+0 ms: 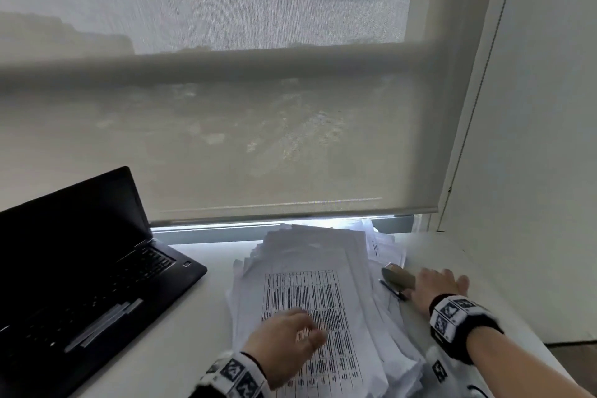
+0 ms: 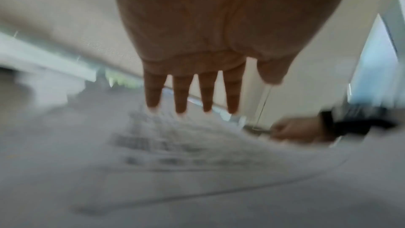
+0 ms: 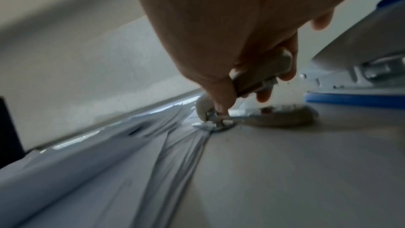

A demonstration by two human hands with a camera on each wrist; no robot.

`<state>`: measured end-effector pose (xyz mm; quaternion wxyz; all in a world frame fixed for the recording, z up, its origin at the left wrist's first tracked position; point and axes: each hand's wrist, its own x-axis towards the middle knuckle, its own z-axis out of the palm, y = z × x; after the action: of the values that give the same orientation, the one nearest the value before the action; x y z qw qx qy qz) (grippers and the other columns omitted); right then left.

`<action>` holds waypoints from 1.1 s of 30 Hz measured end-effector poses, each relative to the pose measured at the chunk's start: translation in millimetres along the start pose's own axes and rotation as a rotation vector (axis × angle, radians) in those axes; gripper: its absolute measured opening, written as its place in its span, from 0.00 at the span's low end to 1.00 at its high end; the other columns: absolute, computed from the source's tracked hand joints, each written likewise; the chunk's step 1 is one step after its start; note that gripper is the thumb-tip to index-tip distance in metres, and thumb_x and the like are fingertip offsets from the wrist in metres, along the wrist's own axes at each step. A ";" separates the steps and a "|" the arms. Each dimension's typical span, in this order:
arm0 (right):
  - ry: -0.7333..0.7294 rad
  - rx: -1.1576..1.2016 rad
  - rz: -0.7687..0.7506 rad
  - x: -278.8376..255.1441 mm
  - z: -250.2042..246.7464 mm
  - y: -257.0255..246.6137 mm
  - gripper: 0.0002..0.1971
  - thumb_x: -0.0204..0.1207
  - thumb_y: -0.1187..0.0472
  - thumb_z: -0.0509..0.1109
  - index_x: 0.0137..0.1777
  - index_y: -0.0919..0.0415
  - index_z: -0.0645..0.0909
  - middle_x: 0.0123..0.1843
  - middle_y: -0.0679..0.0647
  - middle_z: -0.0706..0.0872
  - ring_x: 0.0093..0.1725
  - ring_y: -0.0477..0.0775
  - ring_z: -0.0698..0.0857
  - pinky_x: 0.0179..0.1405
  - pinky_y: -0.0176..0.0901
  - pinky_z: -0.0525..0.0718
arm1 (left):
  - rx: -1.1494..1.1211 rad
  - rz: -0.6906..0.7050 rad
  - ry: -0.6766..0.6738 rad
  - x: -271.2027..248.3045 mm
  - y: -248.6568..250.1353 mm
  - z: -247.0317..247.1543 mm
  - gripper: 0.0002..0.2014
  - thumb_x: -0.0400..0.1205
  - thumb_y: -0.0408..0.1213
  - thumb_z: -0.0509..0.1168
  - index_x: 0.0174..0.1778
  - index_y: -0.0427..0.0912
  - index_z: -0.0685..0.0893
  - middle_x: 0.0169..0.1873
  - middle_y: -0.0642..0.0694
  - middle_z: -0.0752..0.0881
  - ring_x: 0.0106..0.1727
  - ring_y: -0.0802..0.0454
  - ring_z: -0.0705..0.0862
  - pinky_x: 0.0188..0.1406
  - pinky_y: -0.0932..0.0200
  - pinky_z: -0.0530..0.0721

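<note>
A dark-screened laptop (image 1: 80,268) stands open at the left of a white surface (image 1: 213,300) below a lowered roller blind (image 1: 258,139). Just right of it, the person's left grip (image 1: 287,339) is spread flat, fingers straight and holding nothing, over the near end of a loose stack of papers (image 1: 323,255). Blur hides whether it presses the top sheet (image 1: 307,294). That sheet carries a printed table of many rows and columns, none of it sharp enough to read. No brand shows on the laptop, and the wristbands bear only black-and-white marker squares. A pen (image 1: 392,289) lies at the stack's right edge, just beside the stapler (image 1: 397,276), which sits on the surface against the papers. The right grip (image 1: 436,287) is closed on the stapler, its fingers curled round the body, as the right wrist view shows. At the far right of that view stands a white and blue device (image 3: 350,68) of uncertain kind. The step in hand appears to be taking up the stapler to bind sheets. The next move likely calls for the left grip to square a set, then feed its corner fully into the stapler's mouth before pressing.
</note>
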<state>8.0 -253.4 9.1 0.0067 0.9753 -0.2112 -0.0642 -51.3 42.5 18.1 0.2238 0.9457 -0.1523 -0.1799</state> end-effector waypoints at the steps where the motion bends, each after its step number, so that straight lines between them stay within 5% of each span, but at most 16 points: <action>1: 0.025 0.057 0.007 -2.0 1.2 -0.2 0.17 0.78 0.44 0.62 0.61 0.51 0.75 0.64 0.50 0.82 0.69 0.55 0.73 0.66 0.54 0.65 | 0.176 -0.034 -0.008 0.8 -3.2 1.2 0.30 0.81 0.70 0.50 0.76 0.60 0.72 0.82 0.56 0.64 0.83 0.50 0.61 0.83 0.43 0.57; 3: 0.071 0.205 0.009 -7.1 2.0 1.6 0.15 0.78 0.47 0.64 0.60 0.53 0.75 0.61 0.52 0.83 0.65 0.58 0.77 0.62 0.51 0.70 | 0.338 -0.063 -0.108 -2.9 -10.0 6.5 0.33 0.83 0.66 0.51 0.84 0.63 0.53 0.86 0.56 0.46 0.87 0.46 0.43 0.83 0.36 0.41; 5: 0.142 0.509 -0.049 -14.6 -2.6 4.0 0.13 0.78 0.52 0.69 0.56 0.57 0.74 0.54 0.57 0.83 0.58 0.62 0.81 0.51 0.48 0.74 | 0.411 -0.051 -0.204 -11.5 -12.3 12.9 0.37 0.83 0.67 0.52 0.85 0.61 0.46 0.86 0.55 0.42 0.86 0.44 0.40 0.83 0.35 0.40; 8: 0.216 0.915 -0.227 -43.5 -24.6 6.8 0.08 0.78 0.60 0.70 0.51 0.60 0.74 0.44 0.58 0.83 0.40 0.58 0.81 0.36 0.45 0.72 | 0.459 -0.019 -0.267 -35.9 -5.0 12.1 0.35 0.82 0.66 0.53 0.84 0.62 0.53 0.86 0.52 0.51 0.85 0.40 0.52 0.82 0.35 0.50; 11: 0.224 1.298 -0.402 -75.6 -52.1 6.2 0.03 0.79 0.66 0.69 0.47 0.58 0.80 0.35 0.57 0.83 0.32 0.55 0.79 0.36 0.45 0.80 | 0.424 0.054 -0.200 -53.7 1.4 5.7 0.27 0.83 0.64 0.55 0.75 0.56 0.70 0.75 0.53 0.72 0.75 0.43 0.70 0.73 0.45 0.70; 12: 0.142 1.497 -0.440 -84.4 -60.4 4.4 0.02 0.77 0.63 0.71 0.47 0.57 0.82 0.35 0.57 0.82 0.32 0.55 0.79 0.36 0.48 0.83 | 0.396 0.056 -0.148 -55.6 2.2 3.4 0.27 0.82 0.65 0.56 0.74 0.56 0.71 0.74 0.54 0.74 0.74 0.45 0.71 0.72 0.46 0.72; 14: -0.088 1.766 -0.499 -95.4 -76.5 -0.6 0.19 0.65 0.48 0.80 0.49 0.60 0.83 0.37 0.57 0.81 0.32 0.57 0.79 0.33 0.50 0.84 | 0.387 0.018 -0.054 -50.2 0.0 1.1 0.33 0.80 0.68 0.57 0.79 0.58 0.65 0.81 0.54 0.65 0.80 0.44 0.65 0.78 0.44 0.66; 16: -0.236 1.604 -0.523 -100.3 -87.3 -12.4 0.28 0.59 0.43 0.82 0.47 0.66 0.82 0.35 0.57 0.83 0.29 0.56 0.81 0.30 0.47 0.81 | 0.382 -0.071 -0.046 -39.5 -4.0 3.4 0.44 0.75 0.74 0.57 0.84 0.60 0.52 0.86 0.51 0.49 0.86 0.41 0.51 0.83 0.37 0.51; 19: -0.199 0.829 -0.621 -106.6 -79.8 -47.2 0.10 0.71 0.52 0.77 0.46 0.54 0.80 0.37 0.50 0.89 0.29 0.43 0.84 0.32 0.37 0.81 | 0.372 -0.138 -0.147 -25.6 -7.4 12.0 0.54 0.67 0.80 0.58 0.84 0.63 0.42 0.86 0.49 0.39 0.85 0.37 0.39 0.81 0.30 0.38; 24: -0.276 0.156 -0.547 -91.9 -30.5 -102.7 0.20 0.74 0.44 0.69 0.61 0.55 0.76 0.57 0.54 0.85 0.55 0.55 0.84 0.55 0.43 0.81 | 0.391 -0.118 -0.192 -18.2 -10.6 22.9 0.58 0.63 0.82 0.59 0.83 0.65 0.38 0.85 0.50 0.36 0.85 0.39 0.35 0.79 0.28 0.33; 28: -0.227 0.091 -0.531 -81.9 -15.0 -126.0 0.17 0.79 0.45 0.64 0.62 0.53 0.75 0.59 0.53 0.85 0.58 0.56 0.84 0.59 0.47 0.80 | 0.394 -0.139 -0.188 -13.1 -18.9 28.7 0.63 0.58 0.86 0.55 0.82 0.64 0.31 0.83 0.51 0.29 0.82 0.44 0.26 0.76 0.29 0.25; 33: -0.179 0.122 -0.486 -64.9 -5.8 -146.0 0.18 0.78 0.48 0.66 0.65 0.53 0.73 0.57 0.52 0.83 0.50 0.53 0.82 0.53 0.47 0.80 | 0.311 -0.131 -0.211 -6.5 -27.2 33.2 0.67 0.53 0.87 0.54 0.80 0.62 0.26 0.80 0.49 0.23 0.78 0.48 0.20 0.79 0.33 0.28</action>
<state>10.2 -93.7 17.0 -0.0864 0.9864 0.0261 -0.1372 -65.0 55.9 -20.9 0.0458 0.9527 -0.1391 -0.2663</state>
